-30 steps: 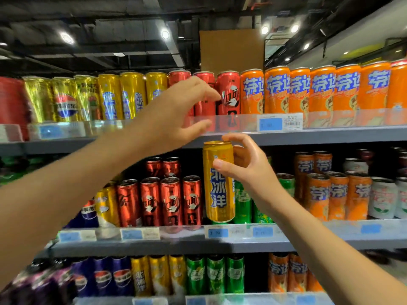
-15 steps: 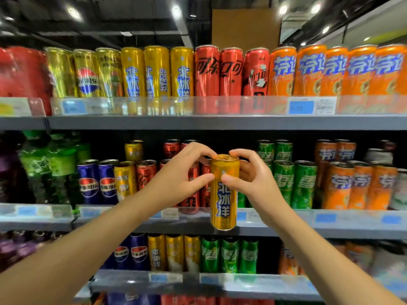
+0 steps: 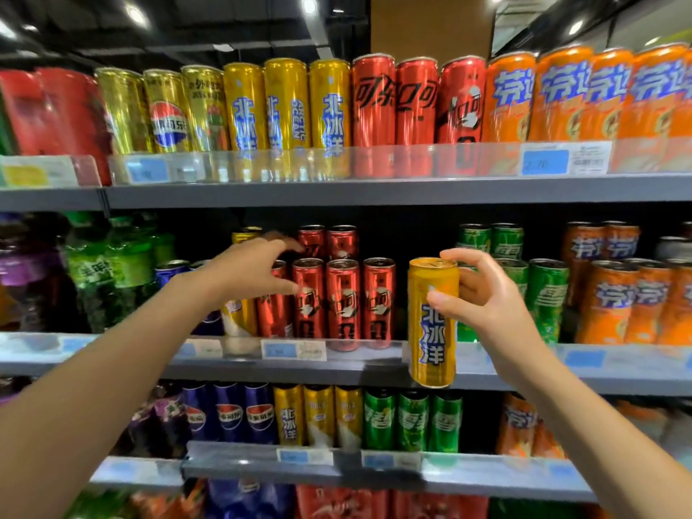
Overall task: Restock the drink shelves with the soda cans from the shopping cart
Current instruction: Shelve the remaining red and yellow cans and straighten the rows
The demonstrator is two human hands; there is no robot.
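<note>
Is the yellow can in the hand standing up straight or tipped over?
Upright. The yellow can has its top facing up and its blue writing reads top to bottom, held in the right hand.

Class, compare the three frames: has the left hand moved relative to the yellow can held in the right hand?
Yes. The left hand has left the yellow can and swung leftward, now open in front of the red cans on the middle shelf. The right hand holds the can alone.
</note>
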